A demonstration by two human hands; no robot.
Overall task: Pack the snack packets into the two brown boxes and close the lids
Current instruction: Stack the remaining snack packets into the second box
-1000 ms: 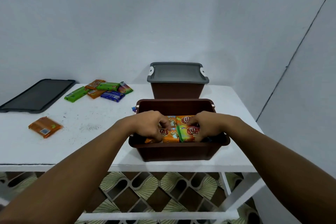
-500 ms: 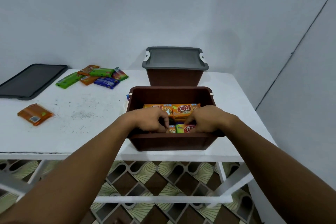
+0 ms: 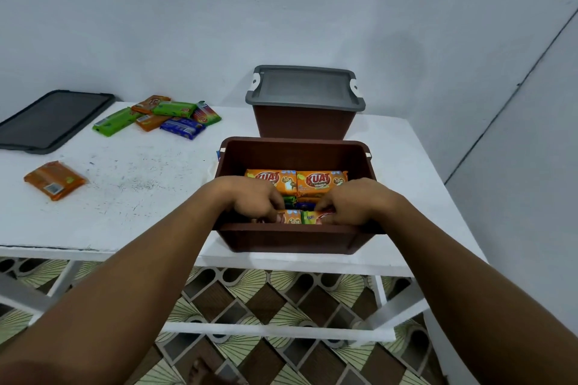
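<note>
While I watch through the head camera, both hands are down inside the open brown box (image 3: pixel 294 147), which sits at the near edge of the white counter (image 3: pixel 140 184). The left hand (image 3: pixel 255 200) has its fingers curled onto the near orange packet (image 3: pixel 289 217), which lies against the box's front wall. The right hand (image 3: pixel 348 205) pinches the green-and-red packet (image 3: pixel 312 217) just beside it. These two packets touch end to end.

Behind the hands, two orange KUAT packets (image 3: pixel 322 181) lie side by side along the far wall of the box. Between the rows I can make out a green wrapper and a dark blue one, mostly hidden by the knuckles.

Directly behind the open box stands the second brown box (image 3: pixel 303 123), with a grey lid (image 3: pixel 305 87) seated on top and a white latch at each end. Toward the far left of the counter, a loose pile of packets (image 3: pixel 156 117) in green, orange, blue and red overlaps. A single orange packet (image 3: pixel 54 180) lies alone near the left edge, well apart from the pile. At the far left corner a second grey lid (image 3: pixel 53 120) lies flat.
</note>
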